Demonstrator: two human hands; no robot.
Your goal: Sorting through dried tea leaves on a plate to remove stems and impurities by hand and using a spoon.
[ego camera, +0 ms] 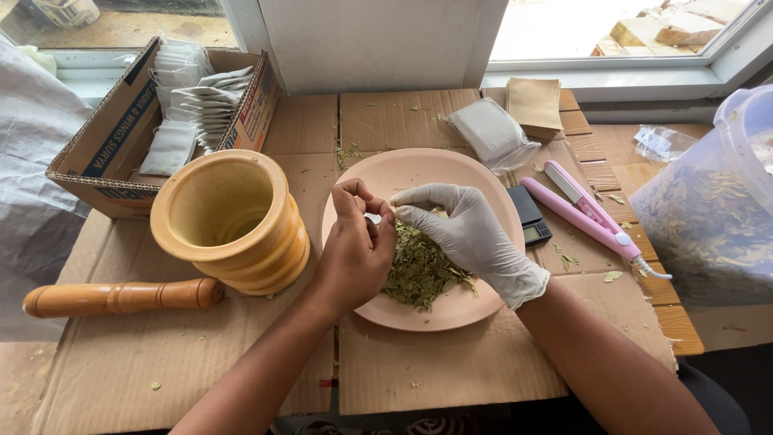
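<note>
- The left hand (354,254) is bare and hovers over the left half of the pink plate (483,181); its grip is narrow, thumb and forefinger pinched on a small white sachet (375,217).
- The right hand (463,229) wears a white glove; its grip is likewise narrow, the fingertips pinched on the same sachet from the right side.
- The sachet sits between the two hands, above the plate; most of it is hidden by the fingers.
- A heap of dried green leaves (423,274) lies on the plate, directly beneath and just in front of the hands.
- The plate rests on flattened cardboard sheets (451,370) that cover the worktop.
- A wooden mortar (233,221) stands upright just left of the plate; its wooden pestle (121,296) lies flat on the cardboard, near its base on the left.
- A cardboard box (105,137) at the far left holds stacked white sachets (205,101).
- A small black pocket scale (530,216) lies just beside the plate's right rim.
- A pink handheld sealer (584,211) lies diagonally to the right of the scale.
- A clear bag of white sachets (491,133) and a stack of brown paper pouches (535,105) lie beyond the plate, near the window.
- A clear plastic container of dried leaves (713,213) stands at the right edge.
</note>
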